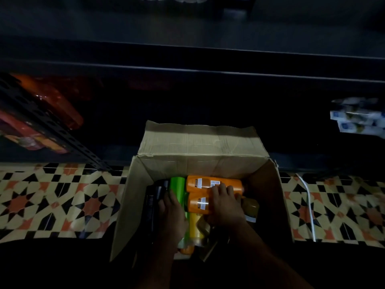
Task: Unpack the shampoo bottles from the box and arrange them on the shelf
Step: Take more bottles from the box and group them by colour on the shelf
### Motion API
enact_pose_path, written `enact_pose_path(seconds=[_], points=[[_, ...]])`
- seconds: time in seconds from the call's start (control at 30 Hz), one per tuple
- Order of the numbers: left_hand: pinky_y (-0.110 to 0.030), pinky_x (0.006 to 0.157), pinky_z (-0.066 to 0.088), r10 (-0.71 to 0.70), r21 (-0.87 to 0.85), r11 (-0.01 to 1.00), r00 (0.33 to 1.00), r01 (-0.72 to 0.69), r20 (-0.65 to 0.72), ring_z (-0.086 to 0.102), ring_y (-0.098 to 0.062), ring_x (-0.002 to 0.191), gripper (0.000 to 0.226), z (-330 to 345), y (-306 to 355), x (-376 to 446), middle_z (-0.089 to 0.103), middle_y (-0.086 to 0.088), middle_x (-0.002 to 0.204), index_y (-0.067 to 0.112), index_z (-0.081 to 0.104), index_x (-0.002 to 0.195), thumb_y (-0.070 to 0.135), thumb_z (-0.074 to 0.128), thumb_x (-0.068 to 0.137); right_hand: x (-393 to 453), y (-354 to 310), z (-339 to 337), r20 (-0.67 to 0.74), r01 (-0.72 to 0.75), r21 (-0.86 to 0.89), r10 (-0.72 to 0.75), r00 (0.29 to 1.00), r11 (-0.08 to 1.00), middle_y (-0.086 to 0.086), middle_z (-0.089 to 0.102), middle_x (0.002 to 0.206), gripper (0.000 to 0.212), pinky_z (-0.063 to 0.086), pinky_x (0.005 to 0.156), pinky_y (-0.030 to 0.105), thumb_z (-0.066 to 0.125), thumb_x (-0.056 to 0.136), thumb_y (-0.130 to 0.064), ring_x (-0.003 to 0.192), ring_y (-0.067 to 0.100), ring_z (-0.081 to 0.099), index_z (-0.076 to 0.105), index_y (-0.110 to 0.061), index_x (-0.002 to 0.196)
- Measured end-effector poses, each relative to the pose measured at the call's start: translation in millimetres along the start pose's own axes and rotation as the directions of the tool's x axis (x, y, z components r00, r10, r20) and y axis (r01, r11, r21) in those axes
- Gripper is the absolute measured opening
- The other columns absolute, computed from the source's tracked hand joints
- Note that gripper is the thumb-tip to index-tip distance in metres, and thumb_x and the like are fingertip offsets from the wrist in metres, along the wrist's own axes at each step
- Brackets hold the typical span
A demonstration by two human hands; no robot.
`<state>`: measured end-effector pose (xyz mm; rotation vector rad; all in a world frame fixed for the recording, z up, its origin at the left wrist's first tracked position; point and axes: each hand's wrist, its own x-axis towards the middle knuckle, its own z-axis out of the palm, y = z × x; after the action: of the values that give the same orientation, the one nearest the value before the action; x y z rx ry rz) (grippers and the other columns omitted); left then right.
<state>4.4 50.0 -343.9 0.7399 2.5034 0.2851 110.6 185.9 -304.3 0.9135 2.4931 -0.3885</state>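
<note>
An open cardboard box (200, 142) stands on the patterned floor below the dark shelf (187, 69). Inside lie several shampoo bottles on their sides: two orange bottles (208, 181), a green bottle (177, 187), a black bottle (156, 197) and a yellow bottle (195, 226). My right hand (224, 202) lies over the nearer orange bottle (199, 203), its fingers curled across both orange bottles. My left hand (170, 213) reaches in at the left, with fingers on the black bottle and the thumb against the green one.
The floor tiles (58, 201) carry a black, orange and cream pattern. A perforated metal shelf post (48, 126) slants at the left beside red packs (25, 130). White and blue packs (358, 117) sit on the low shelf at the right. A white cord (308, 205) lies right of the box.
</note>
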Motion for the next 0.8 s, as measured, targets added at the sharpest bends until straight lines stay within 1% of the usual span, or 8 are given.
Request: enact_pose_path(seconds=[0.07,0.2,0.37,0.5,0.6,0.67,0.73,0.8], points=[[-0.037,0.123,0.025,-0.007,-0.087,0.996,1.0,0.008,0.012,0.014,-0.031,0.154,0.104,0.9,-0.3,1.2,0.008,-0.012,0.168,0.008,-0.005,0.161,0.013,0.071,0.091,0.8,0.4,0.4,-0.01,0.001,-0.003,-0.001,1.0,1.0,0.011,0.029,0.149,0.091,0.03,0.111,0.061,0.075,0.079,-0.052,0.137,0.034,0.028,0.025,-0.019,0.148],[-0.04,0.119,0.033,-0.009,-0.163,0.986,0.999,0.016,0.044,0.024,-0.032,0.152,0.105,-1.5,-1.9,8.6,0.015,-0.015,0.165,0.013,0.0,0.162,0.011,0.074,0.088,1.7,1.3,0.8,-0.024,0.013,0.001,-0.013,1.0,1.0,0.011,0.028,0.149,0.094,0.032,0.11,0.058,0.076,0.077,-0.055,0.137,0.034,0.028,0.024,-0.024,0.149],[-0.056,0.108,0.044,-0.061,-0.296,0.951,0.994,0.084,0.087,0.041,-0.039,0.139,0.12,3.6,-9.4,22.1,0.035,-0.016,0.153,0.028,0.02,0.16,0.042,0.091,0.064,-2.5,3.7,-1.8,-0.069,0.035,0.035,-0.033,0.997,0.999,0.01,0.031,0.147,0.093,0.035,0.108,0.055,0.075,0.075,-0.057,0.134,0.035,0.03,0.024,-0.034,0.15],[-0.059,0.105,0.045,-0.095,-0.463,0.877,0.992,0.125,0.088,0.046,-0.036,0.137,0.134,-0.3,-3.3,12.5,0.044,-0.011,0.151,0.033,0.016,0.161,0.044,0.096,0.054,-6.6,0.8,-7.6,-0.1,0.057,0.074,-0.049,0.994,0.996,0.008,0.038,0.145,0.09,0.036,0.106,0.05,0.072,0.076,-0.06,0.132,0.033,0.037,0.026,-0.036,0.149],[-0.053,0.109,0.042,-0.126,-0.572,0.804,0.987,0.16,0.099,0.046,-0.038,0.137,0.136,-19.7,8.0,2.3,0.046,-0.014,0.151,0.026,0.016,0.162,0.027,0.1,0.054,-8.7,-10.0,-14.7,-0.109,0.072,0.156,-0.055,0.992,0.985,0.007,0.048,0.14,0.088,0.04,0.102,0.045,0.069,0.076,-0.062,0.129,0.031,0.043,0.029,-0.032,0.148],[-0.049,0.108,0.041,-0.131,-0.587,0.799,0.99,0.132,0.045,0.046,-0.039,0.136,0.136,-28.6,10.2,-3.5,0.044,-0.018,0.15,0.022,0.017,0.161,0.026,0.099,0.052,-11.8,-20.7,-23.3,-0.123,0.058,0.277,-0.025,0.992,0.959,0.006,0.052,0.134,0.087,0.046,0.097,0.044,0.068,0.072,-0.06,0.126,0.031,0.046,0.032,-0.031,0.146],[-0.048,0.107,0.04,-0.112,-0.582,0.81,0.993,0.074,-0.03,0.043,-0.041,0.135,0.142,-40.0,13.2,-8.6,0.039,-0.021,0.149,0.023,0.01,0.162,0.031,0.097,0.05,-15.4,-30.8,-30.3,-0.173,0.033,0.432,0.047,0.984,0.901,0.004,0.056,0.124,0.078,0.051,0.089,0.045,0.064,0.065,-0.061,0.117,0.031,0.052,0.04,-0.032,0.134],[-0.045,0.102,0.04,-0.103,-0.559,0.827,0.994,0.062,-0.042,0.045,-0.041,0.131,0.139,-53.6,20.6,-13.2,0.037,-0.022,0.143,0.024,0.001,0.162,0.027,0.094,0.059,-19.2,-38.1,-36.8,-0.237,0.023,0.522,0.119,0.964,0.853,0.003,0.061,0.11,0.07,0.053,0.081,0.043,0.062,0.06,-0.064,0.104,0.03,0.058,0.044,-0.032,0.12]])
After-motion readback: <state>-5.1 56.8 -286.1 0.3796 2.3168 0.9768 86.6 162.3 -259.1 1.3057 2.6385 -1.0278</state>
